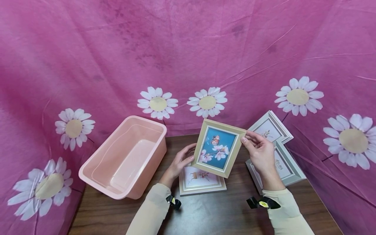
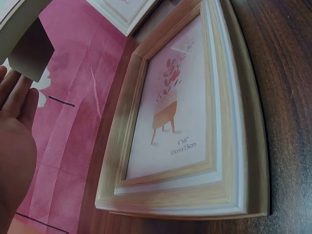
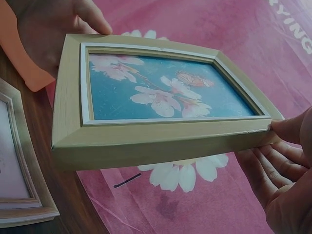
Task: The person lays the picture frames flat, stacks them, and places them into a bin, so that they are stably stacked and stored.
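Both hands hold up a picture frame (image 1: 218,148) with a light tan border and a blue picture of pink blossoms and a butterfly. My right hand (image 1: 260,153) pinches its upper right corner, thumb on the front and fingers behind, as the right wrist view shows. My left hand (image 1: 180,163) grips the left edge, thumb at the front; its fingertips are hidden behind the frame. Beneath the held frame, a wood-toned frame (image 2: 226,195) with a plant-stand print lies face up on the table, partly covered in the head view.
A pink plastic basin (image 1: 163,163) stands at the left of the brown wooden table (image 1: 202,215). At the right, a white frame (image 1: 283,132) and a grey-green frame (image 1: 293,169) overlap, partly behind the right hand. A pink cloth (image 1: 182,49) with daisies hangs behind.
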